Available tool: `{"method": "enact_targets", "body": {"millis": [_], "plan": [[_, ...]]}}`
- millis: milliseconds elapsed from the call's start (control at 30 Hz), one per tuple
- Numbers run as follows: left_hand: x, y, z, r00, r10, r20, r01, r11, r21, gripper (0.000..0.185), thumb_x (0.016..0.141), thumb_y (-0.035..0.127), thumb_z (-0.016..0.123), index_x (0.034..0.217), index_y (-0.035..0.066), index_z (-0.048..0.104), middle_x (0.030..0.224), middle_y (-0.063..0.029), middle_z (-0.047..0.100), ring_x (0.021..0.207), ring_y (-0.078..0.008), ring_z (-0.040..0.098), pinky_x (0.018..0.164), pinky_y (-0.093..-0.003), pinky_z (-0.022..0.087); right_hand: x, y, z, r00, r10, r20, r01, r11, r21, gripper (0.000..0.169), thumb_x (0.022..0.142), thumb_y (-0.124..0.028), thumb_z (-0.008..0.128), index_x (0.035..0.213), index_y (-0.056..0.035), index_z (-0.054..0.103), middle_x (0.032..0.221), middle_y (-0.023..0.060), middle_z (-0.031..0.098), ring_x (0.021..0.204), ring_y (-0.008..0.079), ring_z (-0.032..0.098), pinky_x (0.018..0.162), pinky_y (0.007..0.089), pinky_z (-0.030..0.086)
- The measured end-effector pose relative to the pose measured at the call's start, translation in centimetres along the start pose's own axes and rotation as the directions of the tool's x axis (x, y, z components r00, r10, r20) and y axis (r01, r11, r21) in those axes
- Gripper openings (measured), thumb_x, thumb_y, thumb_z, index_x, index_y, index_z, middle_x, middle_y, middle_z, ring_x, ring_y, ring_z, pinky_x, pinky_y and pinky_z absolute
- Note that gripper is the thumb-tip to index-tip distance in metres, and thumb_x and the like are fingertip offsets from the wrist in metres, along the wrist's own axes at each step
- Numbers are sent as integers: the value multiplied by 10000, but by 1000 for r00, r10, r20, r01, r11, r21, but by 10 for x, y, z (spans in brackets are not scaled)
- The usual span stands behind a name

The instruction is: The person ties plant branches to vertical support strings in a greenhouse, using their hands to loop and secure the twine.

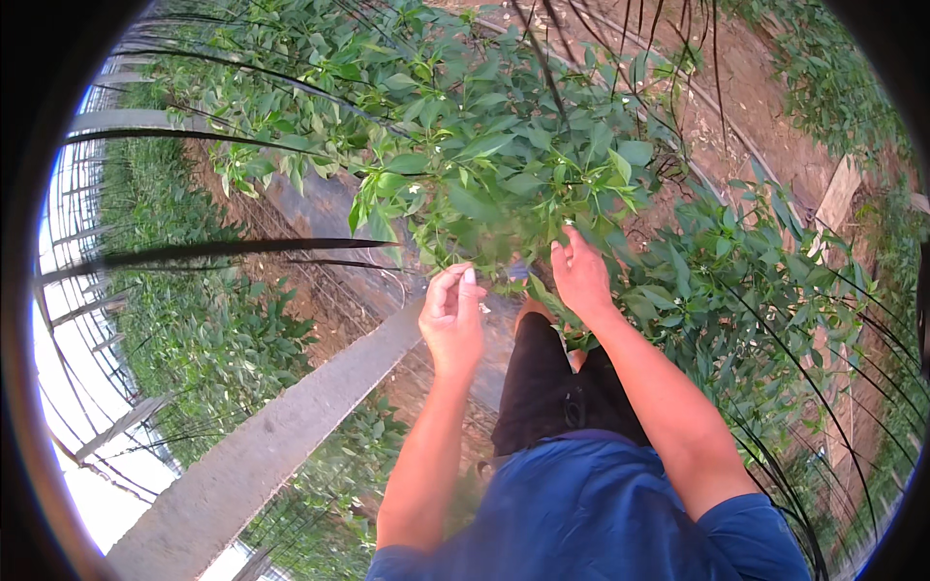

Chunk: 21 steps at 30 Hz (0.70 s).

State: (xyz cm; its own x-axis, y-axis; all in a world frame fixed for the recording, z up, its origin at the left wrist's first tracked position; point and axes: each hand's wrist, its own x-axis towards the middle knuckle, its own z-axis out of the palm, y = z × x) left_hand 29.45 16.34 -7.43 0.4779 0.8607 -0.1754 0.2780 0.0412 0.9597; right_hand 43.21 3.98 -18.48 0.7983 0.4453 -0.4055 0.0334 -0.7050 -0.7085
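Leafy green pepper plants (494, 167) with small white flowers stand before me. My left hand (454, 305) is at their near edge, thumb and fingertips drawn together; a small whitish bit shows beside the thumb, and I cannot tell whether it is held. My right hand (580, 272) reaches into the foliage, its fingers partly bent, the index fingertip at a small white flower (569, 222). Whether it grips anything is unclear. Blurred leaves lie between the two hands.
A grey concrete post (290, 428) slants up from the lower left to near my left hand. Dark strings (218, 253) cross the view. More plants (697, 269) grow at the right, with a pale board (839, 192) and bare soil (763, 109) beyond.
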Motion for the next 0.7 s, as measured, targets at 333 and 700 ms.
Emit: {"method": "enact_targets", "body": {"millis": [333,700], "plan": [[-18,-37,-17,997,-3,76,-4,995,100,155,1065,60,601,1179,-34,648,1103,-109,738,978,-160,721,903,-309,596,14,-34,0,999,-10,48,9,1000,12,412,1009,-300,473,1184,1,694,1095,270,725,1043,455,688,959,511,536],[-33,-59,-35,982,-24,186,-54,914,402,195,999,109,703,1141,-23,717,1039,-147,747,861,-208,725,817,-326,583,49,9,106,832,398,386,-538,745,394,446,924,-374,740,1189,-16,745,1084,106,760,919,235,687,805,415,531]]}}
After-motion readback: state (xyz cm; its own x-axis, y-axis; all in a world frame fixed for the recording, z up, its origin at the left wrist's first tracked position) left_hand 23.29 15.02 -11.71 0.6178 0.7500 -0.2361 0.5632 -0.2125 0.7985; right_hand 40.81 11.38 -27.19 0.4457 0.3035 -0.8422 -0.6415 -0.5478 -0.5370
